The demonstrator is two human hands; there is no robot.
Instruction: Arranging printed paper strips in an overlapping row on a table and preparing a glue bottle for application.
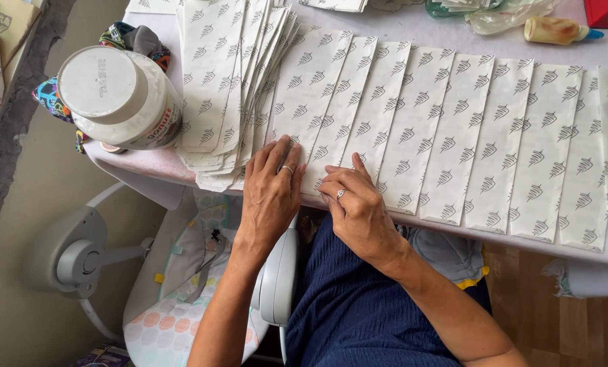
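A row of long white paper strips (453,129) printed with small grey leaf shapes lies overlapped across the table (413,30). My left hand (271,191) rests flat, fingers spread, on the near end of the leftmost strip (311,88) at the table's front edge. My right hand (355,204) sits beside it with fingers bent, fingertips pressing the near end of the neighbouring strip. Each hand wears a ring. Neither hand lifts anything. A thick fanned stack of the same strips (229,81) lies just left of my left hand.
A large white lidded jar (117,95) stands at the table's left corner on patterned cloth (52,98). A small yellowish bottle with a blue tip (559,30) and clear plastic bags (494,13) lie at the back. A baby bouncer seat (182,285) stands below left.
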